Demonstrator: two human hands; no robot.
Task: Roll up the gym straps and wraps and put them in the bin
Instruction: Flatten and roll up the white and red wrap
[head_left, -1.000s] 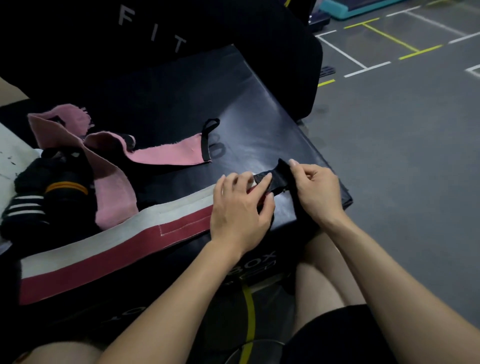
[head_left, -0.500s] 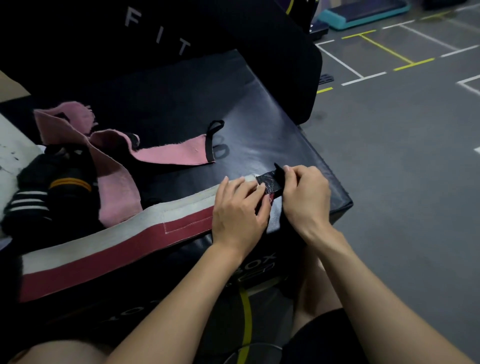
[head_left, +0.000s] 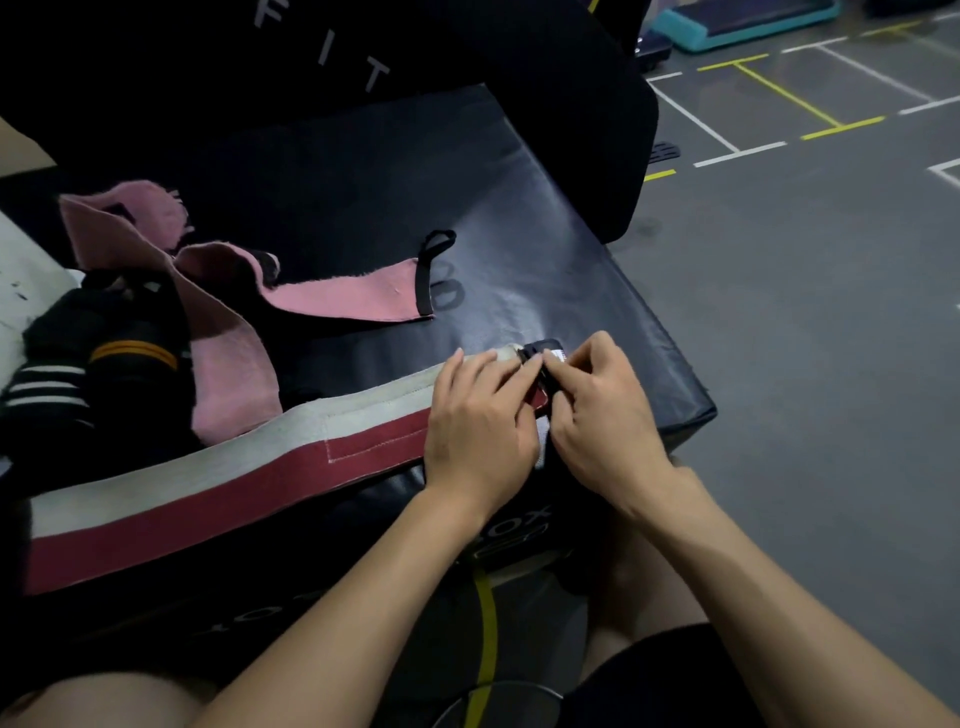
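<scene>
Starting first turn of long white-and-maroon elastic wrap (head_left: 218, 483), stretched flat on black padded box (head_left: 519, 208). Left hand (head_left: 480, 421), right hand (head_left: 605, 415) pinching its black-tabbed end. Next: tight, even rolling leftward. Bin unseen.

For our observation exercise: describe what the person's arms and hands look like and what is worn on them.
Both forearms are bare, with no sleeves in view. The left hand and right hand wear no gloves, and no rings, watch or wristband show. Fingernails look short and plain.

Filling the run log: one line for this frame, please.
phase: starting roll | left hand: pinching end of white-and-red striped fabric wrap | right hand: pinching same end | surface: black padded box | pink wrap: unrolled
</scene>
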